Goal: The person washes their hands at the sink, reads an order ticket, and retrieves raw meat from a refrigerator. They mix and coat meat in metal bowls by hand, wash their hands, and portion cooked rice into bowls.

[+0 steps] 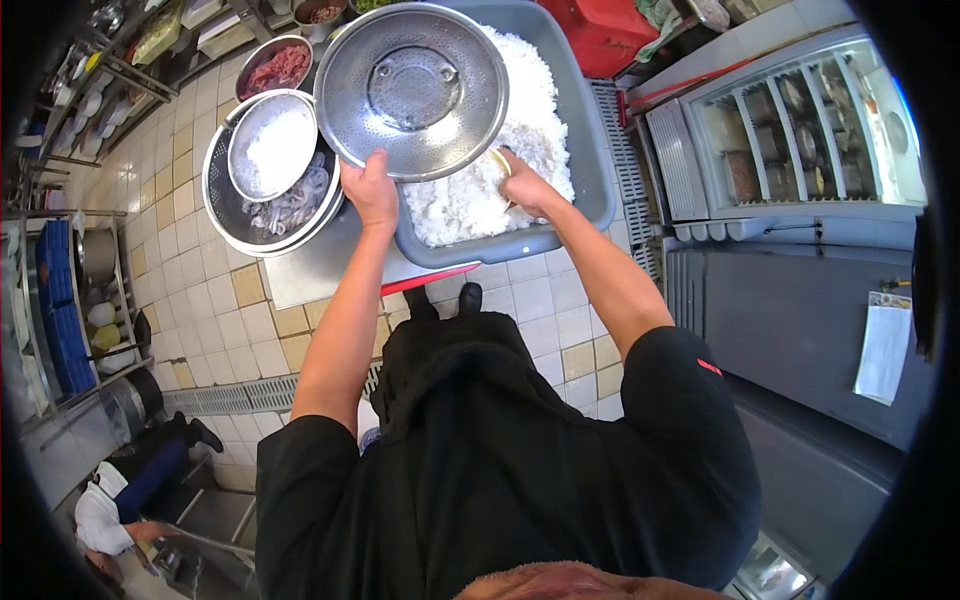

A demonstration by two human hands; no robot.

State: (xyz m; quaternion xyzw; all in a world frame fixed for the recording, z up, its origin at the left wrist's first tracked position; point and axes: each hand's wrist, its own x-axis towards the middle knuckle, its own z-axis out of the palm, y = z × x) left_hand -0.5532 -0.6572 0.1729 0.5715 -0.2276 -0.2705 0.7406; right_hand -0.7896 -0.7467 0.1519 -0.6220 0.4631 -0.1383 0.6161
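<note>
My left hand (371,193) grips the lower rim of a perforated steel colander (415,85), thumb over the edge. The colander's bowl faces up and looks empty, tilted above a large grey tub (592,170). Loose white crushed ice (530,85), by its look, fills the tub. My right hand (527,186) is closed around a pale yellow curved-edged scoop or bowl (500,163) at the ice; its exact kind is partly hidden. Left of my left hand, a white-rimmed basin (212,190) holds greyish, squid-like seafood (290,208) with a smaller bowl of white ice (275,150) on top.
Behind the basin stands a bowl of raw red meat (280,68). A red container (600,35) sits beyond the tub. To the right are an open-topped glass freezer (790,135) and grey cabinets (790,290). Shelves with blue crates (62,305) line the left; another person (110,510) works lower left.
</note>
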